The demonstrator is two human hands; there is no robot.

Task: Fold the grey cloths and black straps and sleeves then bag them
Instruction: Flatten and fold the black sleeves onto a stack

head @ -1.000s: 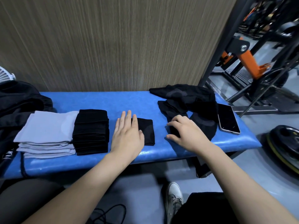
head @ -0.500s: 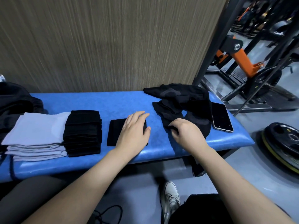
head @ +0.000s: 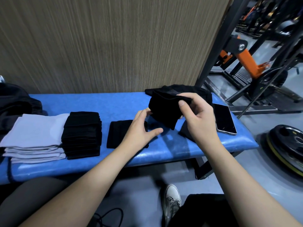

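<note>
On the blue bench (head: 98, 104) lie a stack of folded grey cloths (head: 32, 135), a stack of folded black pieces (head: 82, 135) and one folded black sleeve (head: 117, 133). My right hand (head: 196, 117) pinches a black sleeve (head: 164, 110) and holds it up above the bench. My left hand (head: 139, 131) hovers over the folded sleeve, and its fingertips touch the lower left edge of the lifted sleeve. More unfolded black pieces (head: 196, 92) lie heaped behind my right hand, partly hidden by it.
A phone (head: 224, 118) lies on the bench's right end. A black bag or garment (head: 14, 104) sits at the far left. Weight plates (head: 287, 145) lie on the floor to the right, gym machines (head: 246, 59) behind. A wood-grain wall backs the bench.
My right hand took a black sleeve from the heap and raised it. My left hand left the folded sleeve, which it had slid left, and reached up to the raised one.
</note>
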